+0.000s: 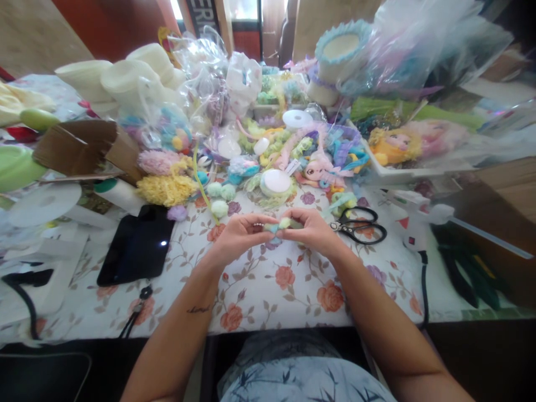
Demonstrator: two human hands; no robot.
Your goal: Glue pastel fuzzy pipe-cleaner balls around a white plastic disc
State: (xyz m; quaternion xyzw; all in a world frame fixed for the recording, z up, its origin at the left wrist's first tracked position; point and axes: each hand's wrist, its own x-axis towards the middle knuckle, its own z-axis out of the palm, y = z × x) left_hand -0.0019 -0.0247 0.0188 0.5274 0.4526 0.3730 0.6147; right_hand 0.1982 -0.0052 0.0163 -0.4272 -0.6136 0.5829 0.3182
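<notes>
My left hand [240,234] and my right hand [312,230] meet above the middle of the flowered tablecloth. Between their fingertips they pinch a small soft piece [285,223] in pale green and light blue, perhaps a ribbon bow; its exact kind is too small to make out. Fingers partly cover it. Just right of my right hand lie black-handled scissors [363,230], with a pale green ribbon bundle [342,203] behind them. Beyond my left hand sit several pale green pompoms [220,209]. A ribbon roll with a white disc [275,182] lies straight ahead.
A black tablet [136,245] lies at left, near a cone of white thread [119,194] and a cardboard box [87,148]. At right are a glue gun [419,215] with a cord and dark green-handled pliers [464,271]. Dolls, ribbons and plastic bags crowd the back.
</notes>
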